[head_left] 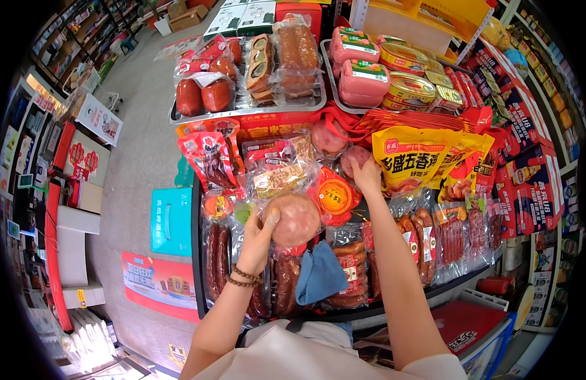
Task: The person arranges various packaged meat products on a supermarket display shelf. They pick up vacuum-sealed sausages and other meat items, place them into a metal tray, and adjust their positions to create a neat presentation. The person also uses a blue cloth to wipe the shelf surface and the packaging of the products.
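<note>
My left hand (pixel 258 240), a beaded bracelet on its wrist, grips a round pink ham (pixel 296 220) in clear wrap, thumb on its cut face. Farther off to the right, my right hand (pixel 367 177) has its fingers closed on a second round ham (pixel 352 158); its fingertips are partly hidden. Another round ham (pixel 329 137) lies just beyond that one. Between my hands sits a red pack with an orange round label (pixel 336 197). A blue cloth (pixel 322 273) rests over sausage packs in front of me.
Vacuum-packed sausages (pixel 419 244) line the near edge of the display. Yellow bags (pixel 407 155) stand at right. Behind are metal trays with sausages (pixel 297 54) and with tins (pixel 410 88). A teal box (pixel 170 220) stands on the floor at left; shelves (pixel 562 82) rise at right.
</note>
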`<state>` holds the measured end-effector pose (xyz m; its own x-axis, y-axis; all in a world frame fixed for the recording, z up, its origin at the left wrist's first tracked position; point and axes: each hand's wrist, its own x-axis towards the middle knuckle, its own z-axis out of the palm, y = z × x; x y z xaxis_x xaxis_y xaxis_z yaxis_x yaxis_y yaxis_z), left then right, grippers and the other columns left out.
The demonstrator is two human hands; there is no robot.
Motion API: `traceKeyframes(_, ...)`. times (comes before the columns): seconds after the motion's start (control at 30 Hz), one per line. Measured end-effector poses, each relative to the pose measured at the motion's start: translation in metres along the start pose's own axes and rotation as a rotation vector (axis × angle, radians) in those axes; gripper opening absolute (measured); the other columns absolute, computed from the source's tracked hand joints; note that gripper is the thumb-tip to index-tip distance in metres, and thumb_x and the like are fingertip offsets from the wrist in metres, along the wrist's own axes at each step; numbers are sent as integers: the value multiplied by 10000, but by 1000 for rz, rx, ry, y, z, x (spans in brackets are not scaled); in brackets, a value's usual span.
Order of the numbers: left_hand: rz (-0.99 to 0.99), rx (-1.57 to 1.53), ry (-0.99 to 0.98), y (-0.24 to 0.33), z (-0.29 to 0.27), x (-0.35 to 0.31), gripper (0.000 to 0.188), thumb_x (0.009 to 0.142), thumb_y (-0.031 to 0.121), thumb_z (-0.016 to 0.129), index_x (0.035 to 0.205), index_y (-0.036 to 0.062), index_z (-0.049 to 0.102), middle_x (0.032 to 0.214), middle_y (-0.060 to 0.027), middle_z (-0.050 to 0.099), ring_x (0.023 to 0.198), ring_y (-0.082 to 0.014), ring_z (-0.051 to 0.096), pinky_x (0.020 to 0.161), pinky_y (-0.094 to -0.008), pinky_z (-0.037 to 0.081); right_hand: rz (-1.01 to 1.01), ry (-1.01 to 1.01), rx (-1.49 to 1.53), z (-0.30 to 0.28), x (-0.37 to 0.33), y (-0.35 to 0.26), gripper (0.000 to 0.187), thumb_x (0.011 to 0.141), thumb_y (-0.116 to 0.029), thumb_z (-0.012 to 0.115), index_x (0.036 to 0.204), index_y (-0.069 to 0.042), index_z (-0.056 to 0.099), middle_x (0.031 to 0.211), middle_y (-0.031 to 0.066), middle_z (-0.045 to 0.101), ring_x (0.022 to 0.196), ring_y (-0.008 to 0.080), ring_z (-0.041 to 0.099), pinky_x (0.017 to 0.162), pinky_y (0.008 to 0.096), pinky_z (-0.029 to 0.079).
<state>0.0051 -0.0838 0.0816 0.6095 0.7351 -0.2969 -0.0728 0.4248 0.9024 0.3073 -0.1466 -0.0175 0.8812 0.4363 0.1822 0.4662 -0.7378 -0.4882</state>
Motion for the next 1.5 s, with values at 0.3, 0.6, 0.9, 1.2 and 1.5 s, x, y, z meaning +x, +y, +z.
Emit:
traceKeyframes(0.3, -46, -58, 22, 9, -11, -30, 515, 909, 280, 616, 1298, -15, 451, 1248, -93, 525, 1144, -158, 487, 1001, -306, 371, 56, -425, 261, 33, 61, 37, 952, 658, -639, 688, 1289, 25, 432, 1258, 209, 526, 1142, 322, 533, 941, 408, 429)
traceKeyframes(0.6, -60, -78, 11, 5, -13, -32, 535, 906, 292, 620, 1305, -18, 446, 1253, -90, 521, 1154, -158, 481, 1007, -303, 368, -78, -653, 318, 13, 70, 44, 787, 663, -509, 769, 1196, 21, 535, 1176, 162, 581, 1087, 248, 556, 915, 340, 447)
traceKeyframes(0.9, -88, -43, -18, 5, 11, -29, 531, 902, 292, 628, 1289, -24, 446, 1235, -87, 532, 1119, -151, 501, 981, -301, 391, -119, -383, 463, 17, 28, 41, 658, 820, -377, 651, 1283, 34, 427, 1260, 245, 502, 1147, 342, 515, 973, 373, 404)
traceKeyframes(1.2, -106, 40, -117, 9, 38, -13, 487, 916, 286, 606, 1273, -16, 467, 1227, -94, 538, 1121, -151, 501, 973, -297, 397, -24, -269, 981, -89, -118, -18, 293, 948, -197, 506, 1119, 30, 576, 1127, 140, 625, 1013, 192, 598, 895, 310, 443)
traceKeyframes(1.5, -63, 24, -215, -3, 75, 22, 564, 932, 312, 578, 1354, -13, 393, 1287, -106, 496, 1172, -159, 467, 980, -301, 389, 396, -577, 1377, -100, -98, -24, 545, 877, -284, 632, 1296, 2, 431, 1207, 101, 546, 1115, 163, 518, 938, 298, 421)
